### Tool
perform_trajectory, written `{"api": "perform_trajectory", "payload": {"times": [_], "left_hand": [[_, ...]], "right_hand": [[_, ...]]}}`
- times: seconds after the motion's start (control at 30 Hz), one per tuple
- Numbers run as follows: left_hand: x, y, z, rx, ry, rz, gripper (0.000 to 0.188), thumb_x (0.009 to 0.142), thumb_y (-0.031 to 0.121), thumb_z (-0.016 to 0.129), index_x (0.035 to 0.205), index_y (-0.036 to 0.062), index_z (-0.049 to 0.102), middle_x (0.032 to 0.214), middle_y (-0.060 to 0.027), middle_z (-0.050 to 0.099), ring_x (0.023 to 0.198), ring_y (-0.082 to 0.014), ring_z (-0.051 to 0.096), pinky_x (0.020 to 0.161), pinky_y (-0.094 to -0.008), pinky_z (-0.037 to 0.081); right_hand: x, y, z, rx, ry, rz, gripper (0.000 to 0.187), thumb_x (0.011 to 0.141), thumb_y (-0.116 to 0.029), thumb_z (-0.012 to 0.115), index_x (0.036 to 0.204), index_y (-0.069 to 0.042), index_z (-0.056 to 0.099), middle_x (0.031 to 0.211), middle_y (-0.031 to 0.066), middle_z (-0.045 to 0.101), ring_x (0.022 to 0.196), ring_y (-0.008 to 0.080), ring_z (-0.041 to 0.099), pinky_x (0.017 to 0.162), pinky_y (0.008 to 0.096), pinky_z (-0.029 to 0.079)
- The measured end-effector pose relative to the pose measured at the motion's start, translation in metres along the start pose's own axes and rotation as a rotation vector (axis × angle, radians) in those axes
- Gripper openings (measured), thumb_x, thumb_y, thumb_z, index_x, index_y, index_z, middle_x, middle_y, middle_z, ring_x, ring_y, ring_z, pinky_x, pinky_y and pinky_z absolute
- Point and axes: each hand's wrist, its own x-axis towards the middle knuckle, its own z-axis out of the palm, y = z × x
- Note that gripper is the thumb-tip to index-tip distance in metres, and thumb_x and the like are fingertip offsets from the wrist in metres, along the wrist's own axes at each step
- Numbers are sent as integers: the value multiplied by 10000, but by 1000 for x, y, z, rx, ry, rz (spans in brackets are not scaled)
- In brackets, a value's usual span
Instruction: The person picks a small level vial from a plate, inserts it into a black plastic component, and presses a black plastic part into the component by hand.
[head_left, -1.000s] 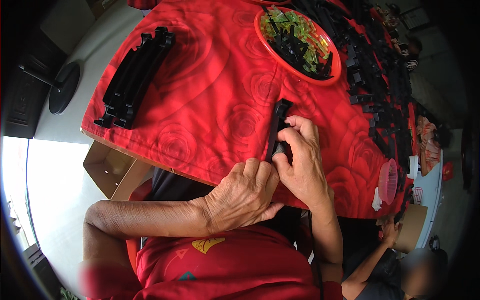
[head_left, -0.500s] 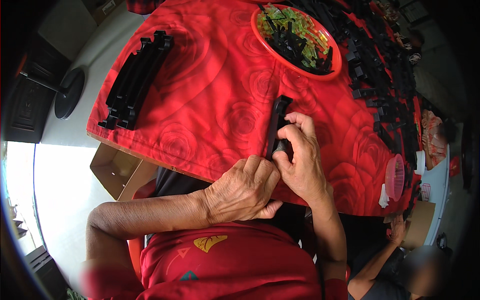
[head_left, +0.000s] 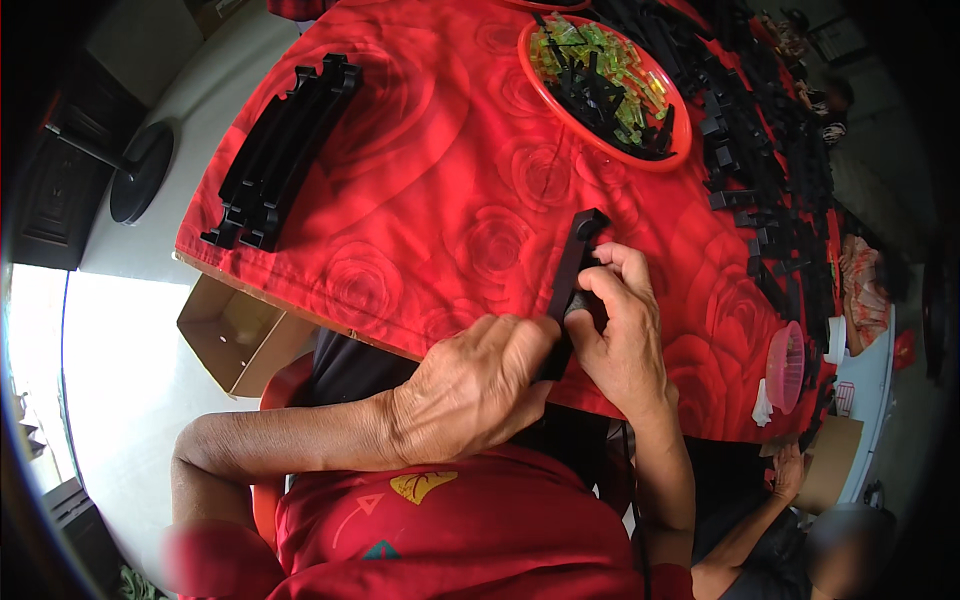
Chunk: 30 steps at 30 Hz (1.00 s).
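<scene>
A worker holds a black bar in two bare hands over a table covered in a red, rose-patterned cloth. At the far side, a red plate carries a loose pile of yellow-green strips and black strips; the black ones lie mostly toward the near side, and a few reach the rim. Near the table's right edge stands a pink bowl, its contents too hard to make out, with a white scrap just beside it. An open carton sits below the table's left front edge, its inner walls showing.

The bar is in front of the worker, on the near side of the plate and well apart from it. Its long axis runs away from the body, leaning slightly right, and its blocky end points toward the plate. Whether it touches the cloth cannot be told.

The left hand closes around the near end, fingers folded over it. The right hand grips the bar's right side farther up, thumb and curled fingers pinched together, a dark grey bit showing between them.

At left, several black bars lie side by side; at right, a heap of black parts spreads along the table.
</scene>
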Motion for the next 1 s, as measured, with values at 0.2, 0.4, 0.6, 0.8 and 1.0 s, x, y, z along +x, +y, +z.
{"api": "perform_trajectory", "payload": {"times": [0.2,0.4,0.6,0.8,1.0], "left_hand": [[12,6,-13,-102,-115,-283,549,872,179,711,1280,-111,486,976,-262,606,874,-429,698,725,-482,596],[13,2,-12,-148,-165,-258,533,911,156,662,1313,-135,468,838,-276,663,734,-436,721,615,-498,593],[13,6,-13,-234,-200,-350,504,928,149,639,1289,-151,455,685,-257,656,664,-445,713,590,-516,581],[11,4,-13,-252,-255,-356,552,926,167,647,1317,-148,418,696,-257,655,679,-454,712,596,-526,579],[9,0,-8,-237,-236,-351,568,925,184,677,1355,-83,418,731,-278,663,666,-457,697,594,-551,552]], "right_hand": [[-6,-16,-7,-145,19,-117,435,727,-7,720,1151,89,693,1380,282,533,1223,443,560,1033,490,488],[-7,-44,-21,-374,-90,-173,412,666,-83,765,1056,49,732,1296,201,621,1224,369,567,991,472,459],[11,-48,-26,-353,-141,-187,362,603,-42,822,945,17,720,1042,146,726,1052,331,647,885,453,525],[21,-48,-27,-374,-243,-206,312,606,-32,841,873,2,683,909,117,717,981,325,649,809,429,551],[25,-54,-23,-451,-297,-161,319,600,-3,833,847,-15,631,851,124,686,943,323,642,764,430,549]]}}
